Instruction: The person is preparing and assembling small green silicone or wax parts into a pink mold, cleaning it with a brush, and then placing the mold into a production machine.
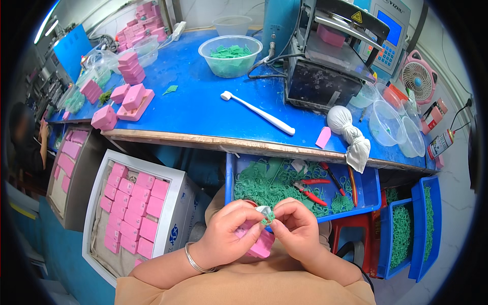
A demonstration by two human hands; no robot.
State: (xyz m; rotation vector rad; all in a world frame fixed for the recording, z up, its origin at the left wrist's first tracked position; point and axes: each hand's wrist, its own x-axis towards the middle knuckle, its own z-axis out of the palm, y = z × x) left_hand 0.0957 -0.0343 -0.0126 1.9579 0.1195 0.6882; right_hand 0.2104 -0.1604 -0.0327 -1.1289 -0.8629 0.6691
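Note:
In front of my body, my left hand (231,231) and my right hand (297,229) meet over the front of the blue tray (376,195). The fingertips and thumbs of both pinch a small, thin green wax piece (268,218); a whitish bit (263,209) shows just above it. A pink rubber mould block (262,246) sits under the left fingers and palm, partly hidden by them. Tangled green wax pieces (259,185) fill much of the tray. Red-handled pliers (310,193) lie among them, just beyond my right hand.
Many pink blocks (133,206) fill a white-framed box at left. On the blue bench (203,112) are a white brush-like stick (259,113), a bowl of green pieces (230,53), a tied white cloth bundle (348,132) and a black press machine (325,76). Blue bins (424,229) stand right.

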